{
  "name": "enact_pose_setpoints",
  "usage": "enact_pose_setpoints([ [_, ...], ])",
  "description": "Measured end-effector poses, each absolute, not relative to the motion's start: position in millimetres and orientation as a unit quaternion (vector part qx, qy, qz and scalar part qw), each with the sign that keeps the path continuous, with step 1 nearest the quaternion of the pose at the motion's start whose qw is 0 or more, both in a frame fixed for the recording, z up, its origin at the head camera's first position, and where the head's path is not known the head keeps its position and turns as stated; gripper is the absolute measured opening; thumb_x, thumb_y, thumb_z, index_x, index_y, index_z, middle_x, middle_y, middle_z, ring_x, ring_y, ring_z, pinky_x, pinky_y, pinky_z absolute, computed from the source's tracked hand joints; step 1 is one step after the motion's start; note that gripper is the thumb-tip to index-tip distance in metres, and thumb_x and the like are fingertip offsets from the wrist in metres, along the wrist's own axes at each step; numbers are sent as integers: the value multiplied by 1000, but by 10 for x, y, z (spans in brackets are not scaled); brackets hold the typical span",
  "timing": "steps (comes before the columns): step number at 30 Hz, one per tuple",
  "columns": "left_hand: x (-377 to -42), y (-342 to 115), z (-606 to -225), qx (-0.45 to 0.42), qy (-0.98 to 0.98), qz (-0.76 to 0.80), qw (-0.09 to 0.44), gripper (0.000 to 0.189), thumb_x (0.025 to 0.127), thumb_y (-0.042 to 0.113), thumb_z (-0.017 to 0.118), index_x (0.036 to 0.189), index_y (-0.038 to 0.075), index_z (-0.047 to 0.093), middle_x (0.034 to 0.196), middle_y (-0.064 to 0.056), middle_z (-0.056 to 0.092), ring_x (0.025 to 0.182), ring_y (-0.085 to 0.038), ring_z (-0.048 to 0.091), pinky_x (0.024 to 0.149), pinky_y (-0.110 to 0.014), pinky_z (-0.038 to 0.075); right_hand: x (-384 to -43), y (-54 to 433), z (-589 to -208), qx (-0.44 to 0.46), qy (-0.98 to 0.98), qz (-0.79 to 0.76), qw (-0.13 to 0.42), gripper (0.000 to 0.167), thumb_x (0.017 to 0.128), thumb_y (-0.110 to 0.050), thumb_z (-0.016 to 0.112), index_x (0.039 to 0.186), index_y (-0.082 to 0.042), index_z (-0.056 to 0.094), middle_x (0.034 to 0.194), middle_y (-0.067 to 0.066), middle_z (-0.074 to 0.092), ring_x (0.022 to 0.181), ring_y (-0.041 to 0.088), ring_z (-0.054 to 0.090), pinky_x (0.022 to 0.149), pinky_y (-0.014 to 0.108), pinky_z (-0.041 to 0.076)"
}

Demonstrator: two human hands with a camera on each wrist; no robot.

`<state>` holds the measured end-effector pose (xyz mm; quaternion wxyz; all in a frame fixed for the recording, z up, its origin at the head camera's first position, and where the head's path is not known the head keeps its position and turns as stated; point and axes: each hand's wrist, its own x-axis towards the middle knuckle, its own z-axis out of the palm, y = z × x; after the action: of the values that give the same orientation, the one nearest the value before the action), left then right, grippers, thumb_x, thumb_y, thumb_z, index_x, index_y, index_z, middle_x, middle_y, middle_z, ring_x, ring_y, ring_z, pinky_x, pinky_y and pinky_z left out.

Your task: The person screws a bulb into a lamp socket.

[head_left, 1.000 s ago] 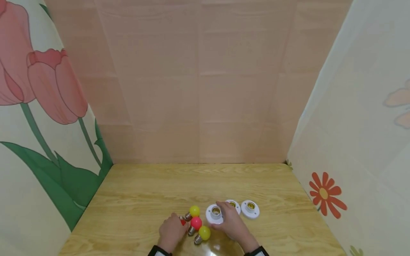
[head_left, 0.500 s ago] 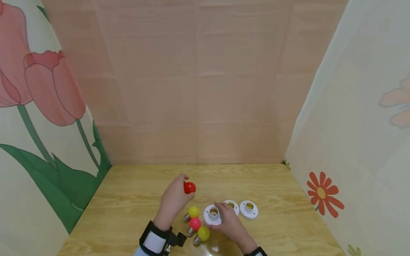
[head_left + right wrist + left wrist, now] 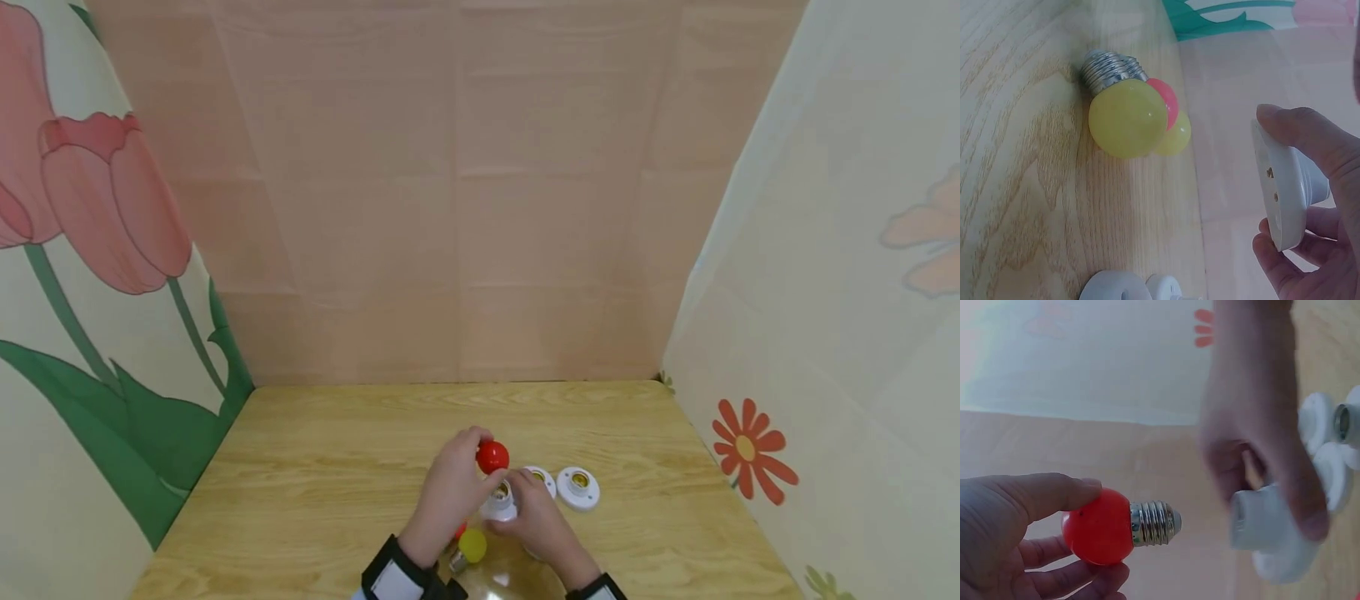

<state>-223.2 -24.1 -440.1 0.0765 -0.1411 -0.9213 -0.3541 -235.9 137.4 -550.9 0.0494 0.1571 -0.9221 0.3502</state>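
My left hand (image 3: 452, 479) pinches a red light bulb (image 3: 492, 457) by its globe, between thumb and fingers. Its silver screw base (image 3: 1155, 524) points at the open mouth of a white lamp socket (image 3: 1259, 519), a short gap apart in the left wrist view. The round flange of that socket is gripped at its edge by my right hand (image 3: 542, 517). In the right wrist view the flat underside of the held socket (image 3: 1282, 194) shows, raised off the table. A yellow bulb (image 3: 472, 545) lies below my hands.
Behind the near yellow bulb (image 3: 1127, 119) lie a pink bulb (image 3: 1165, 100) and another yellow bulb (image 3: 1177, 136). More white sockets (image 3: 578, 490) sit on the wooden table (image 3: 337, 450) to the right. A pinkish cloth wall (image 3: 450, 208) stands at the back.
My left hand has lifted the red bulb from among the other bulbs and carried it up and right to the socket. The right hand keeps hold of the socket, which now tilts.
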Motion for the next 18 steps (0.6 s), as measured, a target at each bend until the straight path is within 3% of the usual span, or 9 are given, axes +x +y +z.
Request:
enact_pose_setpoints([
  [4, -2249, -210, -4580, -137, -925, -348, 68, 44, 78, 21, 81, 115, 9, 61, 107, -7, 65, 94, -21, 64, 79, -37, 56, -2367, 1351, -5499, 167, -919, 352, 58, 73, 64, -34, 87, 126, -8, 59, 114, 3, 62, 105, 20, 58, 91, 43, 49],
  [18, -2306, -156, -4791, -134, -940, -303, 78, 44, 74, 21, 83, 111, 8, 62, 98, -6, 66, 88, -20, 64, 77, -37, 56, -2448, 1301, -5553, 160, -913, 366, 86, 65, 62, -27, 88, 117, -5, 62, 108, 5, 63, 99, 22, 61, 89, 46, 51],
])
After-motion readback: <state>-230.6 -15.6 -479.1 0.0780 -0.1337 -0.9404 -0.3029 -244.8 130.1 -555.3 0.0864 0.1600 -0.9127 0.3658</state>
